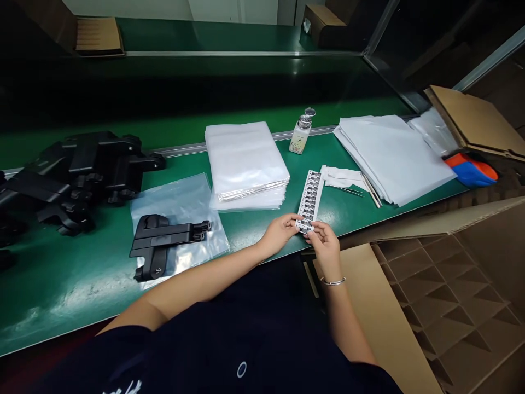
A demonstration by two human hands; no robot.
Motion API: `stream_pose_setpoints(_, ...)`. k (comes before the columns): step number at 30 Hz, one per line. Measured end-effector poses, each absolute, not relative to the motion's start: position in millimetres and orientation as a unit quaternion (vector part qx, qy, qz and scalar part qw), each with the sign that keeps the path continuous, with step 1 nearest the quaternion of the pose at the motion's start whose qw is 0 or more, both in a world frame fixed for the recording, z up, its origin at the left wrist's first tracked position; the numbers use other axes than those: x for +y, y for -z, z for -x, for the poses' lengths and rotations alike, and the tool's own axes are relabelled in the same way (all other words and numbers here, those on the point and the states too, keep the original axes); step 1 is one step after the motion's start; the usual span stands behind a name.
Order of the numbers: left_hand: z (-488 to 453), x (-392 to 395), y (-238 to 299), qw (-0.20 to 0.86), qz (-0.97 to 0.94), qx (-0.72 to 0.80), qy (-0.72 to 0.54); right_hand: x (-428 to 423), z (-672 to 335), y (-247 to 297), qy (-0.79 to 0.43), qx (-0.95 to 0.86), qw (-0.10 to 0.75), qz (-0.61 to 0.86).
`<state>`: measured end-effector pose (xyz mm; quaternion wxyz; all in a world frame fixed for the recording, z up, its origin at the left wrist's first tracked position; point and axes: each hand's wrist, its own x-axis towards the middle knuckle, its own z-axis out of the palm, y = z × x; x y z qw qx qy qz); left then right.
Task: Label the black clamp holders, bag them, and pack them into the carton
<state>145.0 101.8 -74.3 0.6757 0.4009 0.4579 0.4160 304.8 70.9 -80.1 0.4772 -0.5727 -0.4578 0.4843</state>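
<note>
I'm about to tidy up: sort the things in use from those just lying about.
In use:
label sheet, held by left hand and right hand
black part on clear bag, probably
stack of pale sheets, perhaps

Apparently lying about:
bottle
cardboard at back left

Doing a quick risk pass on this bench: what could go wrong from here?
The left hand and right hand pinch the label strip at its near end; it might crease.
The black part rests on a glossy plastic bag; it may slide.
The bottle stands upright; a stray bump could tip it.
</note>
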Motion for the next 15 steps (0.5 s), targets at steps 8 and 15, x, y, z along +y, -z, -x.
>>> stream_pose_setpoints(8, -145, 96, 68, 0.648, -0.389, 0.471, -0.454, 72, -301, 80, -0.434, -0.486, 0.486, 0.583)
stream_pose_setpoints(15, -150, 95, 70, 0.670, -0.418, 0.482, -0.379, 59, -311, 75, -0.022, -0.687, 0.397, 0.609)
